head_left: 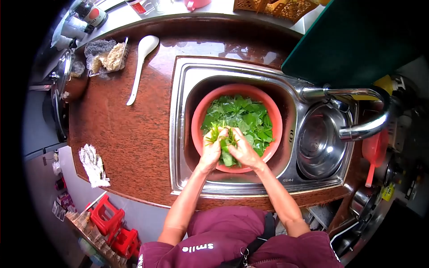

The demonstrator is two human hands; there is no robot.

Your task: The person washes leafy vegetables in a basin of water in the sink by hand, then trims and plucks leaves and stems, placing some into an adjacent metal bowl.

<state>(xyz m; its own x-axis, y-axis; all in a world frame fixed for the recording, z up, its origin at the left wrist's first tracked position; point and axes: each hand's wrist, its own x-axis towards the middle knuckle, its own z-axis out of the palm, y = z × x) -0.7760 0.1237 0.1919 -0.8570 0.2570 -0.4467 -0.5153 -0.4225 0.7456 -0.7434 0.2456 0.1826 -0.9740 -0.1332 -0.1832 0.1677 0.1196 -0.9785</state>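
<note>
A white spoon (142, 58) is laid on the brown bench (129, 129), near a tray of scourers (106, 57). A crumpled cloth (93, 165) is set at the bench's near edge. To the right of the sink (178, 134), a steel bowl (319, 142) is seated under a curved tap (357, 111). Red stools (114, 228) are seen on the floor below, and an orange basket (281, 6) is placed at the far edge.

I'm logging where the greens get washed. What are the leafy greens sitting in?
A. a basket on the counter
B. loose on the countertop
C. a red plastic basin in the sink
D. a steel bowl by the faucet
C: the leafy greens fill the red plastic basin set in the sink, with the left hand and right hand gripping a bunch of them.
</note>
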